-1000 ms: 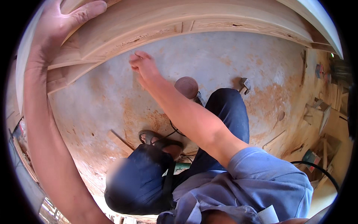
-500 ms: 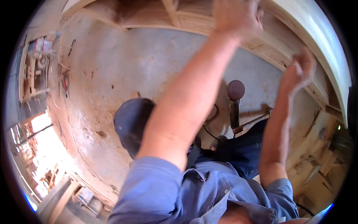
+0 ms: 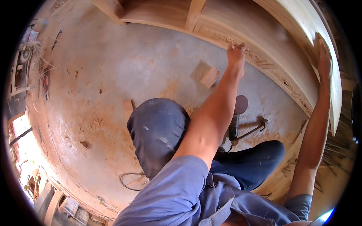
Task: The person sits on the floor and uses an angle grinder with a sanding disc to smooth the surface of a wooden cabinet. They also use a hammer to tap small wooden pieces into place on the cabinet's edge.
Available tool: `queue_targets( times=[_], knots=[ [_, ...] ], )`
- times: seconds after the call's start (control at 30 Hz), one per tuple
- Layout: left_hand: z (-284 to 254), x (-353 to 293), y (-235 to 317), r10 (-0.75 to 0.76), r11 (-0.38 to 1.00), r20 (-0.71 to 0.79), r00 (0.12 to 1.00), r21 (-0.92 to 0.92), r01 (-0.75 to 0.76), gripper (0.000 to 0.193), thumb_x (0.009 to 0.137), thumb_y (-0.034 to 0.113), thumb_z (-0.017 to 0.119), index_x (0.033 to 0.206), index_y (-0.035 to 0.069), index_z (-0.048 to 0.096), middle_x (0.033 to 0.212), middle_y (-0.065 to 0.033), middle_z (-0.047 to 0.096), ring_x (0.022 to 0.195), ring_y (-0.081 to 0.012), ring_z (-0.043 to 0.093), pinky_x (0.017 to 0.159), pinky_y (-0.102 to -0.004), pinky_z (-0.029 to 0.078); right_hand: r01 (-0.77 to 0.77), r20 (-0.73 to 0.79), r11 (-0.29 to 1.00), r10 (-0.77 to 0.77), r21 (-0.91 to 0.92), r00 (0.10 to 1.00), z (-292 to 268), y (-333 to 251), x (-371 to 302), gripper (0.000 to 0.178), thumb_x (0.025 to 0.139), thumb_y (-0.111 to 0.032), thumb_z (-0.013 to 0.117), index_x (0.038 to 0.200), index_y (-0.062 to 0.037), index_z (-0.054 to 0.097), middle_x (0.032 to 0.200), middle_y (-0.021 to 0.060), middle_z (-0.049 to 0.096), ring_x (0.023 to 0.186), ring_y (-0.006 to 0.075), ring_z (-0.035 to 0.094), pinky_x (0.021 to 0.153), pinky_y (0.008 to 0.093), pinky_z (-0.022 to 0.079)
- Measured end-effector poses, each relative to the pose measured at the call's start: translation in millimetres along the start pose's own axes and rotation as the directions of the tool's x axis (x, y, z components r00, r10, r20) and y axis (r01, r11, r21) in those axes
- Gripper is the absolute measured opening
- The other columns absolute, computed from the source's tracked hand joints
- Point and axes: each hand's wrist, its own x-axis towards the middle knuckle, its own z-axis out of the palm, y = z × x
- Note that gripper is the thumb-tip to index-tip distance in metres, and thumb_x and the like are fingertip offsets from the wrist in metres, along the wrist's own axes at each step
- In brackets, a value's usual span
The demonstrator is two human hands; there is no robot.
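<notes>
Wooden frame [image 3: 250,26]: it stretches in front of us, beyond our bent knees, its carved strip [image 3: 283,81] facing our side.
Left hand [image 3: 236,58]: we have its fingers bunched at the frame's carved strip, perhaps to steady or feel that edge; we cannot tell whether they pinch the wood or only touch it.
Right hand [image 3: 324,62]: we lay it stretched out along the pale panel [image 3: 316,22] at the frame's right side, fingers reaching up the surface, probably to brace it.
Disc tool [image 3: 241,104]: it sits on the near side of the frame, likely left there within reach while both our hands are busy.
Hammer-like tool [image 3: 250,132]: just right of the disc tool, also on the frame's near side.
Wood block [image 3: 210,77]: loose on the floor [image 3: 124,64], near the frame's carved strip.
</notes>
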Motion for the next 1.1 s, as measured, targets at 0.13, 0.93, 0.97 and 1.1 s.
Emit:
queue_targets(
  times=[0.13,0.93,0.97,1.1],
  knots=[
    [7,31,2,-0.086,0.982,-0.017,0.996,-0.171,0.082,0.015,0.097,0.011,0.065,0.108,0.013,0.055,0.080,0.0075,0.045,0.067,-0.0055,0.038,0.061,-0.0236,0.032,0.056,-0.009,0.998,-0.057,-0.033,0.998,-14,-12,3,0.053,0.108,-0.046,0.043,0.146,-0.0137,0.058,0.150,0.0101,0.055,0.143,0.0230,0.045,0.122,0.0354,0.025],
    [9,25,-10,0.038,0.909,-0.077,0.996,-0.412,-0.066,0.062,0.092,0.035,0.079,0.128,0.001,0.042,0.094,-0.0007,0.055,0.076,-0.0090,0.046,0.070,-0.0271,0.039,-0.079,-0.005,0.997,0.079,0.014,0.997,-20,-41,-6,0.049,0.109,-0.036,0.043,0.145,-0.0072,0.058,0.151,0.0096,0.054,0.140,0.0197,0.047,0.120,0.0326,0.029],
    [10,27,-17,0.056,0.904,-0.092,0.994,-0.419,-0.090,0.066,0.091,0.035,0.081,0.131,0.000,0.041,0.097,-0.0021,0.057,0.078,-0.0095,0.048,0.072,-0.0276,0.041,0.022,0.055,0.999,-0.020,-0.030,0.998,-28,-29,1,0.055,0.110,-0.038,0.037,0.149,-0.0009,0.050,0.153,0.0141,0.050,0.145,0.0226,0.042,0.122,0.0354,0.026],
    [8,20,-29,0.060,0.914,-0.152,0.987,-0.389,-0.116,0.083,0.087,0.034,0.085,0.142,-0.004,0.035,0.109,-0.0071,0.061,0.088,-0.0124,0.055,0.081,-0.0297,0.047,-0.008,0.055,0.999,0.006,0.033,0.998,-28,-31,-2,0.054,0.111,-0.037,0.037,0.150,-0.0019,0.050,0.153,0.0118,0.051,0.144,0.0219,0.043,0.122,0.0351,0.027]
  ],
)
